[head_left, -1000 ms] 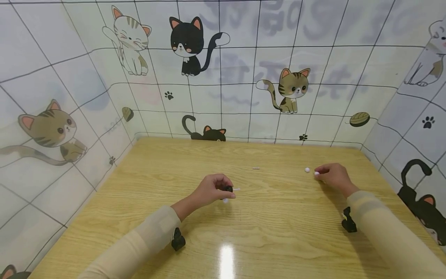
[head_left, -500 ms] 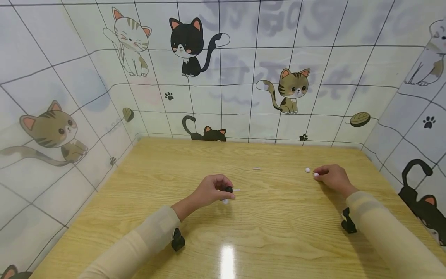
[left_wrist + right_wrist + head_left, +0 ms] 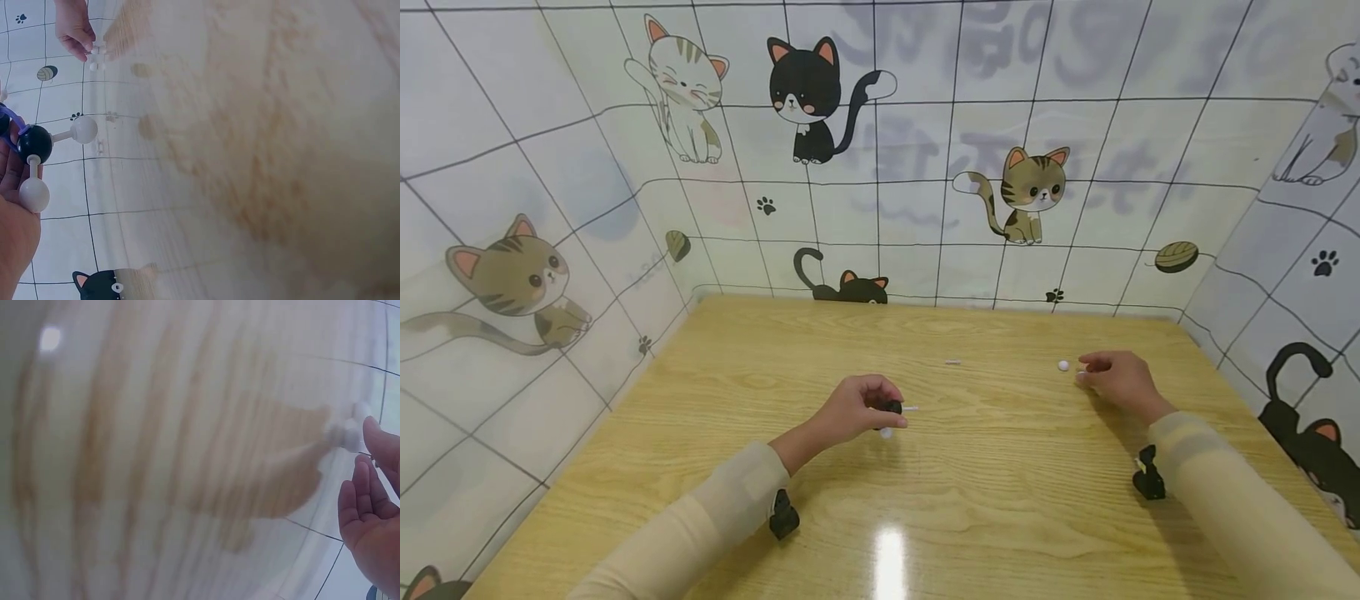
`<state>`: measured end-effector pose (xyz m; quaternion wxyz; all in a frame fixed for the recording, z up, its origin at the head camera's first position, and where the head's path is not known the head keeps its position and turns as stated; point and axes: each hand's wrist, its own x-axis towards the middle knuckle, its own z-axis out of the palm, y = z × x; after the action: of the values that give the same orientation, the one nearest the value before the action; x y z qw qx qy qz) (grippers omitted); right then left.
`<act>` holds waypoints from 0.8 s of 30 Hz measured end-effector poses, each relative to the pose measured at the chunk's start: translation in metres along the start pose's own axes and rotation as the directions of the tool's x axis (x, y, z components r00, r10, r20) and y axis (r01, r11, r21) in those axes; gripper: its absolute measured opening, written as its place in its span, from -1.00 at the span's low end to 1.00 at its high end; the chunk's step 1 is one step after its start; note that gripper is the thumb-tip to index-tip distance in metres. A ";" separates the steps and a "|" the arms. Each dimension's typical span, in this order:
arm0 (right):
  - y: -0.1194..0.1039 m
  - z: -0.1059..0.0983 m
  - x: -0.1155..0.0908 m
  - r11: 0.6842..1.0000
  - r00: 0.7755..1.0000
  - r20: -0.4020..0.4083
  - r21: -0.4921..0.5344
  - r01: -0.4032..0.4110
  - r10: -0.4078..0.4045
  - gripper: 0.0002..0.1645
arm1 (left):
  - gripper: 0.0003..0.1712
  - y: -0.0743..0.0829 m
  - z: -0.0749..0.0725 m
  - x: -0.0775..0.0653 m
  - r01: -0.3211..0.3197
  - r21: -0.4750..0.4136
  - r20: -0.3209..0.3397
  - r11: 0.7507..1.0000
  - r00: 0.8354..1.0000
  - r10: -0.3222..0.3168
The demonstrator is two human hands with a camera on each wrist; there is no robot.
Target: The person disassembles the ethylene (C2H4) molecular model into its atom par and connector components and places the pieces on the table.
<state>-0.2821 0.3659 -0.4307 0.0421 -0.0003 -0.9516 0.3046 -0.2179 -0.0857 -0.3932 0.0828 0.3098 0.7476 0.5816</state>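
Note:
My left hand [image 3: 859, 408] holds a ball-and-stick molecule model above the table. In the left wrist view, its black ball [image 3: 34, 144] carries white sticks that end in white balls [image 3: 84, 130], and purple curved links [image 3: 9, 119] join behind it. The hand's fingers hide the rest of the model. At the table's right side, my right hand [image 3: 1120, 381] pinches a small white ball [image 3: 352, 439] at its thumb and fingertips, low over the tabletop. A second white ball [image 3: 1063, 366] lies just left of those fingertips.
A small pale stick [image 3: 952, 362] lies on the wooden table [image 3: 985, 483] toward the back. Walls covered with cat-print sheeting [image 3: 917, 208] enclose the back and both sides. A black wrist camera [image 3: 783, 515] hangs below the left sleeve, another [image 3: 1148, 475] below the right.
My right hand's fingers shift slightly around the white ball, which shows less between them now. My left hand keeps its place with the model.

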 end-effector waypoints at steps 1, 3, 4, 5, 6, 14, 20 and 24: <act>-0.001 -0.001 0.000 1.000 1.000 -0.007 0.007 -0.004 0.004 -0.51 | -0.75 0.000 0.000 0.000 -0.002 0.001 0.000 1.000 1.000 0.002; -0.002 -0.002 -0.001 1.000 1.000 -0.017 0.019 -0.001 0.002 -0.51 | -0.77 0.001 0.000 0.000 -0.005 0.003 0.000 1.000 1.000 0.005; -0.002 -0.002 -0.002 1.000 1.000 -0.021 0.021 0.000 0.001 -0.50 | -0.77 0.001 0.000 0.000 -0.007 0.002 0.000 1.000 1.000 0.007; -0.003 -0.003 -0.003 1.000 1.000 -0.024 0.029 0.001 -0.001 -0.50 | -0.78 0.002 0.000 0.000 -0.009 0.002 0.001 1.000 1.000 0.009; -0.005 -0.003 -0.004 0.999 1.000 -0.027 0.035 0.005 -0.004 -0.49 | -0.78 0.002 0.000 0.000 -0.010 0.002 0.002 1.000 1.000 0.010; -0.021 -0.002 -0.015 0.982 0.999 -0.040 0.189 0.009 -0.002 -0.40 | -0.75 0.002 0.000 0.001 -0.007 -0.005 -0.003 1.000 1.000 0.007; -0.038 0.007 -0.026 0.959 0.999 -0.018 0.282 0.033 -0.029 -0.36 | -0.74 0.001 0.000 0.000 -0.006 -0.011 -0.022 1.000 1.000 0.005; -0.054 0.014 -0.034 0.948 0.999 -0.003 0.315 0.043 -0.044 -0.34 | -0.75 0.001 0.000 0.001 -0.005 -0.016 -0.027 1.000 1.000 0.004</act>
<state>-0.2481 0.3132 -0.4131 0.0464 0.0281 -0.8906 0.4516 -0.2179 -0.0850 -0.3918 0.0737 0.3030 0.7434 0.5918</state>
